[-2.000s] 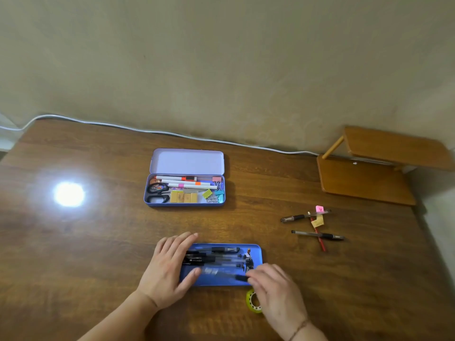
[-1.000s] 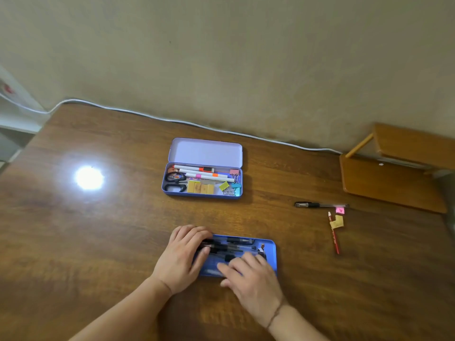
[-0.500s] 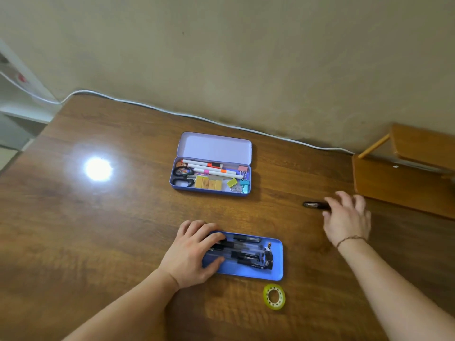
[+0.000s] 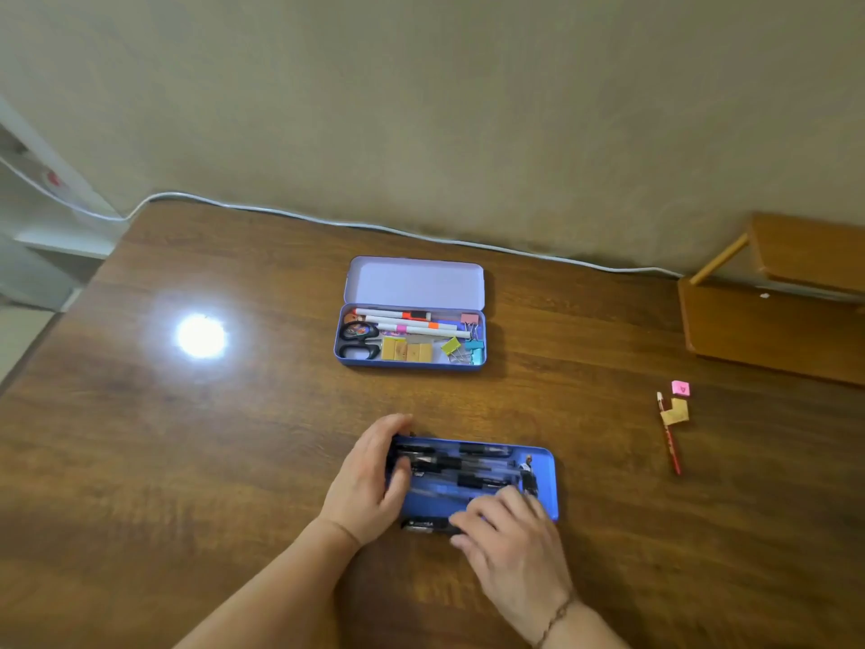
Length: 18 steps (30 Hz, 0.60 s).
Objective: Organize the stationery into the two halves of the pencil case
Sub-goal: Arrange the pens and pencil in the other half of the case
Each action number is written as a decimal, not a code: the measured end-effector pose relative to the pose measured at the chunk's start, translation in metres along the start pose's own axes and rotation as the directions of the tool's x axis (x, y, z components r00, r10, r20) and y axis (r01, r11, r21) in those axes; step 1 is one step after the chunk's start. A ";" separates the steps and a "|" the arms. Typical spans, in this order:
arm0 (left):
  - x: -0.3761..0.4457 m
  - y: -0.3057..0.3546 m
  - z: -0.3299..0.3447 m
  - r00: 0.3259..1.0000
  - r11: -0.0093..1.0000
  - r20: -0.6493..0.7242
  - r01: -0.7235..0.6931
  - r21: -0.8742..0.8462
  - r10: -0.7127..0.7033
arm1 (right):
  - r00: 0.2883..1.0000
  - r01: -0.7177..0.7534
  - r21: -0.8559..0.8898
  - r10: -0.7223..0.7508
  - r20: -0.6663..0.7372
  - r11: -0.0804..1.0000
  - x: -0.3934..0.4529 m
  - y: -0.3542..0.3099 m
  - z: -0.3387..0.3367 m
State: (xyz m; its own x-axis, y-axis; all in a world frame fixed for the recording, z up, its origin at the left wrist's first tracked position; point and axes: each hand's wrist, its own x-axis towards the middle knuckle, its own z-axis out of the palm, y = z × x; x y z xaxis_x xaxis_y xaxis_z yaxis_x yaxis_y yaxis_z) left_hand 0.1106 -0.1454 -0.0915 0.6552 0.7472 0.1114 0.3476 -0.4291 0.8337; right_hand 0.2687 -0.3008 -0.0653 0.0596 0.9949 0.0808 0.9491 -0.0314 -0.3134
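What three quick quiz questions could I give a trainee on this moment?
1. True or false: the red pencil lies inside the blue tray.
2. Which hand holds a black pen at the tray's near edge?
3. What lies in the left end of the lilac case?

Key: 1. False, it lies on the table. 2. The right hand; the left hand steadies the tray. 3. Scissors.

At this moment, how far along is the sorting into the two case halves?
Mostly done. The purple tin holds markers, scissors, clips and notes; the blue tray holds black pens. In hand: the right hand brings a black pen to the tray's near edge while the left hand steadies it. Left: red pencil, pink eraser, yellow piece.
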 end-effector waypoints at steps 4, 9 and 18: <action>0.002 0.000 0.002 1.000 0.998 -0.012 -0.015 0.054 0.016 | 0.999 -0.046 -0.008 0.046 -0.018 0.999 0.005 -0.010 0.008; 0.003 0.000 0.003 0.997 0.991 -0.009 -0.073 0.116 0.074 | 0.929 -0.269 0.146 0.297 -0.220 0.952 0.017 0.029 -0.008; 0.004 0.003 0.002 0.995 0.995 -0.077 -0.056 0.085 0.063 | 0.993 -0.108 -0.095 0.112 0.041 0.990 0.048 0.071 -0.027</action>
State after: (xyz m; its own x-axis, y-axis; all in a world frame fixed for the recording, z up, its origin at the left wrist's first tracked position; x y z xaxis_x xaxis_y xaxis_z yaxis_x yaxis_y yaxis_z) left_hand 0.1153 -0.1449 -0.0891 0.6222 0.7555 0.2050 0.3658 -0.5121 0.7771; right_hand 0.3475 -0.2575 -0.0584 0.1531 0.9882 0.0061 0.9622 -0.1477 -0.2288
